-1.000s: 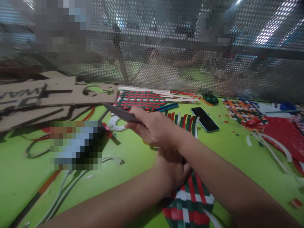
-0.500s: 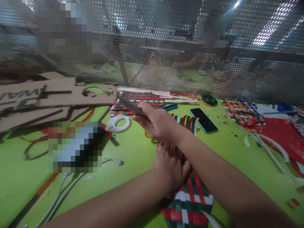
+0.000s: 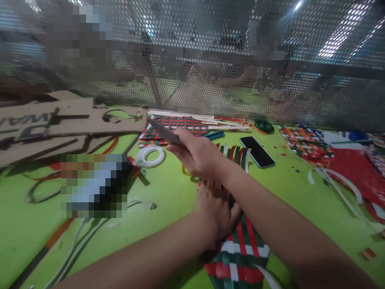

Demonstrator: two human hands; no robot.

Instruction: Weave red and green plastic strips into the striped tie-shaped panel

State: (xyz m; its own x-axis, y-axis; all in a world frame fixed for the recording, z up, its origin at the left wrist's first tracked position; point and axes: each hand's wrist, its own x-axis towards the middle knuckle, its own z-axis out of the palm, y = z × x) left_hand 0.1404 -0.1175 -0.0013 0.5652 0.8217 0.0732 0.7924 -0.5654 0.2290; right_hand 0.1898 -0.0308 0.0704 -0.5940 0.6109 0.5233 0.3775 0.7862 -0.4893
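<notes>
My right hand [image 3: 201,157] is closed round the handle of a pair of scissors; their dark blades [image 3: 165,133] point up and to the left over the green table [image 3: 168,192]. Below it, my left hand [image 3: 217,208] presses on a woven mat of red, green and white strips [image 3: 237,249]; its fingers are mostly hidden under my right wrist. Loose strip ends [image 3: 237,154] of the mat stick out beyond my right hand.
A white tape ring [image 3: 149,155] lies left of the scissors. A phone [image 3: 258,151] lies to the right. More woven pieces lie at the back [image 3: 177,125] and right [image 3: 306,142]. Cardboard sheets [image 3: 60,124] fill the left; a perforated metal screen [image 3: 210,60] closes the back.
My right hand rose and moved slightly right and away with the scissors, uncovering the tape ring. My left hand stayed on the mat.
</notes>
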